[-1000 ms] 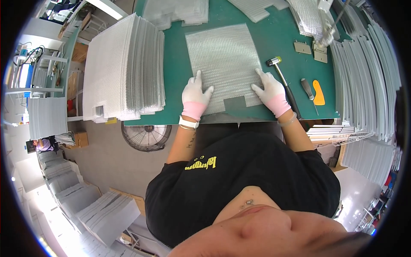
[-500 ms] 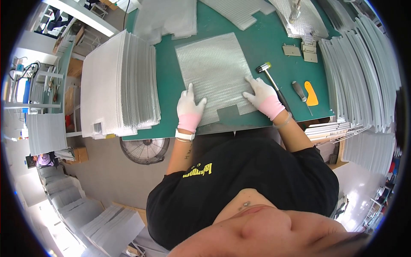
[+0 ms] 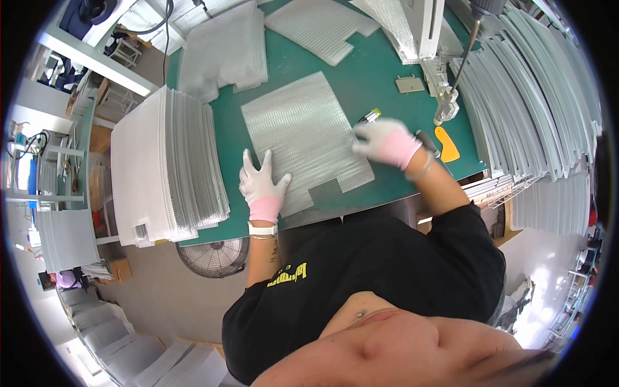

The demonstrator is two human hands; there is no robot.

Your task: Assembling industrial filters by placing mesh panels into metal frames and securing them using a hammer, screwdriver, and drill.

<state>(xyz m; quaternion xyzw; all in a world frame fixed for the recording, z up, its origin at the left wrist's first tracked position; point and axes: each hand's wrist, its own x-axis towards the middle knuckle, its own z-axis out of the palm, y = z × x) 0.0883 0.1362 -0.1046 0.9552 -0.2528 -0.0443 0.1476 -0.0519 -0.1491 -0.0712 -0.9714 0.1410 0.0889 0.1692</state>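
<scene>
A silvery ribbed panel [image 3: 296, 129] with a notch in its near edge lies flat on the green table mat [image 3: 361, 200]. My left hand [image 3: 261, 184], in a white glove with a pink cuff, rests with fingers spread on the panel's left edge. To the right, my right hand [image 3: 387, 142], gloved alike and smeared by motion, is raised over a small hammer [image 3: 371, 116]. It hides most of the hammer's handle; whether its fingers grip anything does not show. A yellow scraper [image 3: 446, 144] lies just beyond that hand.
A tall stack of panels [image 3: 161, 161] stands at the left, with another stack [image 3: 222, 55] behind it. More upright panels [image 3: 529, 97] line the right. A metal rod with a silver fitting [image 3: 446, 106] hangs over the right side, near a small metal plate [image 3: 409, 84].
My right hand has left the panel's right edge and moved right, over the hammer. My left hand still touches the panel, its fingers now spread wider. The whole view has shifted.
</scene>
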